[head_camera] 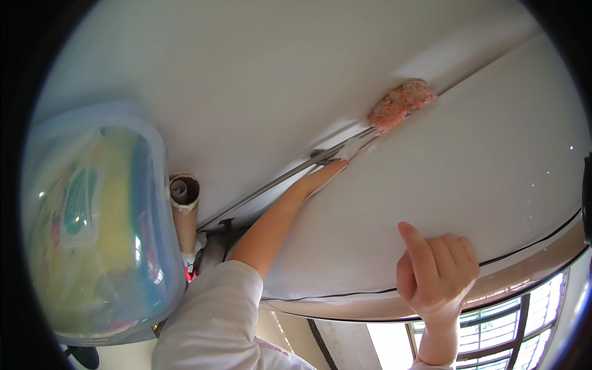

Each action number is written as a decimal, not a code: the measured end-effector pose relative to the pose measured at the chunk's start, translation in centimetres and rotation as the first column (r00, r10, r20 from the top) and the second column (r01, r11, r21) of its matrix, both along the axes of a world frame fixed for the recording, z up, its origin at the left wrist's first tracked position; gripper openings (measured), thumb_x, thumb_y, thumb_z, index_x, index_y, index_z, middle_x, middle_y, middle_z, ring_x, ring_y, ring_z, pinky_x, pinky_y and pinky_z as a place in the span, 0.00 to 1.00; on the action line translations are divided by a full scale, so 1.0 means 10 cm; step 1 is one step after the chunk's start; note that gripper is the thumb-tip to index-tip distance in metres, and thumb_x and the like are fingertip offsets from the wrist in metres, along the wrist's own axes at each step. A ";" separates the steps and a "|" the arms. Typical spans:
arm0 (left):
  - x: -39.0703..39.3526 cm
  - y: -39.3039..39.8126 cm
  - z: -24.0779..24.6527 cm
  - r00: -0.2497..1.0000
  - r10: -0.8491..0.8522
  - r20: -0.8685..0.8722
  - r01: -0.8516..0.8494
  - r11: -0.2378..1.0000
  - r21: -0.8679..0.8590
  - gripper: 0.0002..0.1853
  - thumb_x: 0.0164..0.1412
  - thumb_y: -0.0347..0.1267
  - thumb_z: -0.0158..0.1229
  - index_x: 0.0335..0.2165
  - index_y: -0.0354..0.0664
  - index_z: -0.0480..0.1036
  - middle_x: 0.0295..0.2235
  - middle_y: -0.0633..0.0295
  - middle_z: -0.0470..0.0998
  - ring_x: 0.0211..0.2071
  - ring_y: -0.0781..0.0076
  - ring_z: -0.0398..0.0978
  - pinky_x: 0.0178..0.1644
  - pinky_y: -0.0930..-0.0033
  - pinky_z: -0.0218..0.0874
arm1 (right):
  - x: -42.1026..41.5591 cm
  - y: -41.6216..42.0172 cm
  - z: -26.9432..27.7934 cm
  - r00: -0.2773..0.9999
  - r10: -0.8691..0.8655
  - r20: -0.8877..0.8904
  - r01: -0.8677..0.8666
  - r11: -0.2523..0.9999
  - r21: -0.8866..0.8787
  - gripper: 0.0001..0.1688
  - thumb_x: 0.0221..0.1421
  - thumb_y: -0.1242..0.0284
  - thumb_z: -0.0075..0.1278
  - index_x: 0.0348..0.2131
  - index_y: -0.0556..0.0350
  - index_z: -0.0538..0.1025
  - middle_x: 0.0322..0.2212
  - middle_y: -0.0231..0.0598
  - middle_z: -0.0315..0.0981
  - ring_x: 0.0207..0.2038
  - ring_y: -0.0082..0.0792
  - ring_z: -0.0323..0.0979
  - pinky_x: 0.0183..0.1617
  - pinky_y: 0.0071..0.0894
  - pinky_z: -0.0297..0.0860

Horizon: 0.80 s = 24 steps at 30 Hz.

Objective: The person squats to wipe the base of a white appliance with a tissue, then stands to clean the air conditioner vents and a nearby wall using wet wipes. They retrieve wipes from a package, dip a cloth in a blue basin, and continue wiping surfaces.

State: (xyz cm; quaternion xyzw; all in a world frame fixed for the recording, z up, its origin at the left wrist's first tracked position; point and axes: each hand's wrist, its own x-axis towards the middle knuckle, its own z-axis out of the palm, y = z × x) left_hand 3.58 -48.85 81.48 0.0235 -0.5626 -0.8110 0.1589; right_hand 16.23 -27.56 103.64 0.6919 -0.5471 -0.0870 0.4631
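Observation:
My left hand (326, 175) reaches into the narrow gap between a white wall and a white panel, its fingertips beside a crumpled white piece, perhaps paper or cloth (352, 149), and a dark grey textured thing (323, 157). The panel's edge hides part of this hand, so its grip is unclear. A thin metal rod (277, 186) runs along the gap past it, towards a fluffy pink-orange duster head (402, 105) wedged at the seam. Over the glossy white panel (370, 208), near its dark-lined edge, is my right hand (437, 273), index finger extended, other fingers curled, nothing visible in it.
A clear plastic storage box (162, 152) with coloured contents stands on the left. Beside it is an upright cardboard tube (187, 222) with a smaller roll inside. Dark items lie low behind my left forearm. A barred window (495, 328) shows at lower right.

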 end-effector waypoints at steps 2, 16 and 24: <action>0.01 0.01 -0.34 0.998 -0.006 0.061 0.003 0.999 0.041 0.36 0.55 0.56 0.40 0.53 0.43 0.57 0.54 0.58 0.58 0.54 0.67 0.54 0.56 0.70 0.44 | 0.02 0.01 0.01 1.000 -0.021 -0.019 0.021 1.000 0.014 0.19 0.29 0.82 0.44 0.29 0.57 0.75 0.10 0.27 0.49 0.12 0.24 0.49 0.16 0.23 0.46; 0.50 0.29 -0.34 0.998 0.058 0.025 -0.063 0.961 0.268 0.31 0.59 0.50 0.38 0.52 0.38 0.59 0.52 0.56 0.60 0.52 0.66 0.57 0.56 0.68 0.45 | 0.04 0.02 -0.03 0.999 0.016 -0.045 -0.014 0.999 0.039 0.15 0.30 0.83 0.45 0.26 0.58 0.74 0.09 0.29 0.52 0.12 0.24 0.51 0.16 0.24 0.48; 0.87 0.71 0.99 0.811 0.516 -0.277 -0.559 0.822 -0.108 0.25 0.60 0.43 0.37 0.44 0.31 0.64 0.42 0.43 0.68 0.54 0.53 0.54 0.55 0.64 0.46 | 0.12 0.08 0.00 1.000 0.000 0.024 -0.002 0.998 0.056 0.15 0.33 0.84 0.44 0.27 0.58 0.74 0.10 0.30 0.57 0.13 0.27 0.53 0.18 0.26 0.50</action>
